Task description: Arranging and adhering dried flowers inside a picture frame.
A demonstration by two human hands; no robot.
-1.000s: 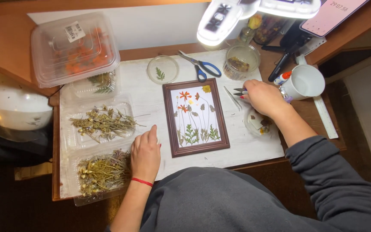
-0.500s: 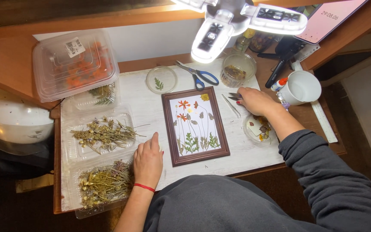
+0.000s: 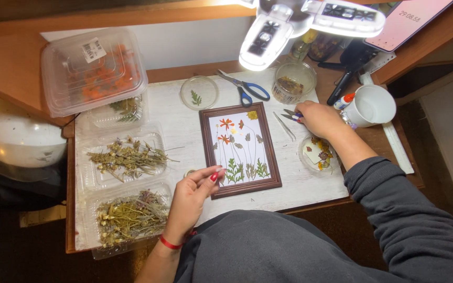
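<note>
Left hand (image 3: 190, 196), flat on the tabletop (image 3: 184, 131) a second ago, now lifts with fingers loosely curled, empty, touching the picture frame (image 3: 239, 152)'s near-left edge; right hand (image 3: 318, 118) grasps small tweezers (image 3: 292, 114).

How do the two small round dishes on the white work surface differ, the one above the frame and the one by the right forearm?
The upper round dish holds a single small green sprig and lies in the open, near the scissors. The lower round dish holds several yellow and dark pressed flowers, and the right hand and its forearm pass over its edge. Both are clear, shallow and round.
</note>
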